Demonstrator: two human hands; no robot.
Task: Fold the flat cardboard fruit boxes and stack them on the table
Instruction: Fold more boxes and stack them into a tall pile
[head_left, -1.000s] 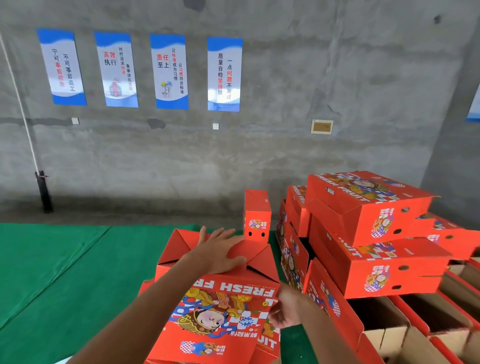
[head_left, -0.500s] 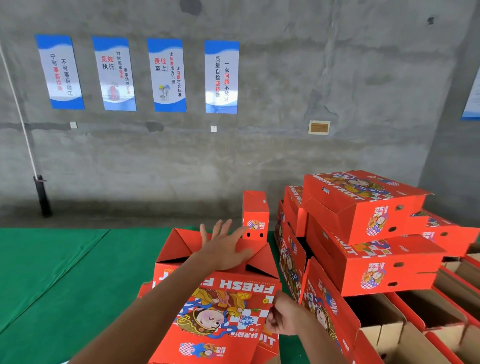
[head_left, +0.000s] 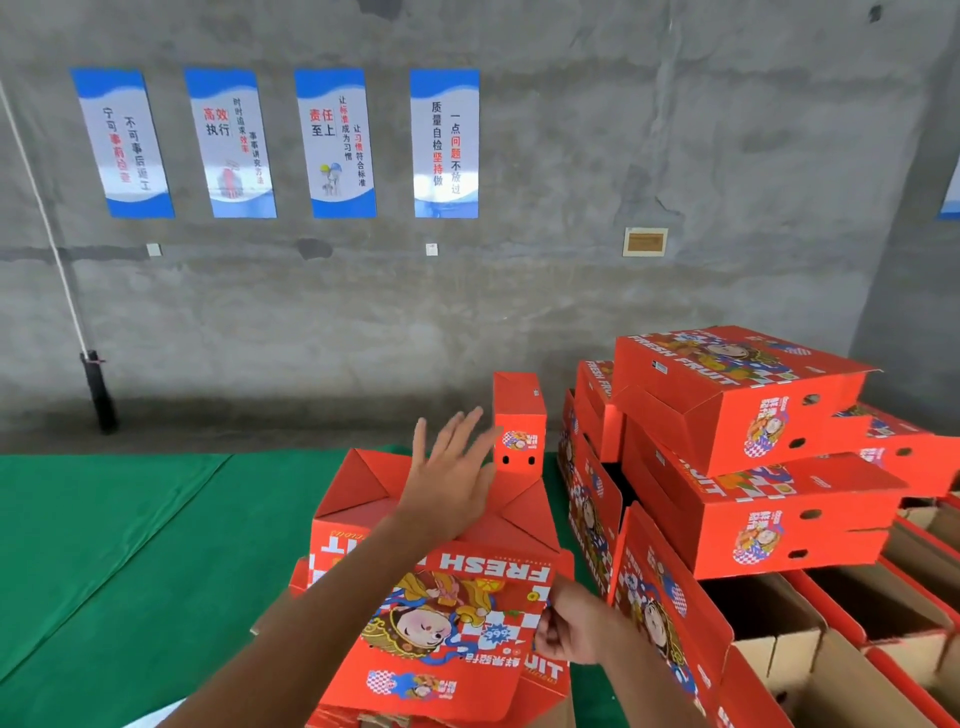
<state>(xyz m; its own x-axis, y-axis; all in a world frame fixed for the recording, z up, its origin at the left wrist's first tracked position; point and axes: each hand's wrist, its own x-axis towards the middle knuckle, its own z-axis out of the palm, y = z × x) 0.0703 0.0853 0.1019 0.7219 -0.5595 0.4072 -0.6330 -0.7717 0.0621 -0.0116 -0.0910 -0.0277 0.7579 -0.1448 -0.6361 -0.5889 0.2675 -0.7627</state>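
The fruit box (head_left: 441, 613) I am folding sits low in the middle of my head view, an orange-red carton with a cartoon figure and the words FRESH FRUIT printed upside down to me, resting on a low pile of flat cartons (head_left: 332, 712) on the green table (head_left: 130, 561). Its far end is open, with triangular flaps (head_left: 363, 483) folded inward. My left hand (head_left: 452, 478) is above that far end, fingers straight and spread wide, the heel of the palm near the flaps; I cannot tell whether it touches the cardboard. My right hand (head_left: 566, 623) is at the box's near right corner, fingers curled, pinching the edge of the printed top panel. Just beyond the box, past my left fingertips, a narrow orange carton piece (head_left: 519, 421) stands upright with two small holes near its bottom. To the right of the box, finished boxes are stacked: a top stacked box (head_left: 737, 389) lies tilted on a lower stacked box (head_left: 779, 519), and more orange boxes lean on edge between them and my box. Farther right of the box, near the lower corner, open boxes (head_left: 857, 623) show their brown insides. Behind the box rises a grey concrete wall (head_left: 571, 156) with four blue-and-white posters (head_left: 280, 143) in Chinese text, a small framed plaque (head_left: 644, 241) to their right, and a white rope (head_left: 47, 218) running down to a black post (head_left: 98, 389) far left of the box.
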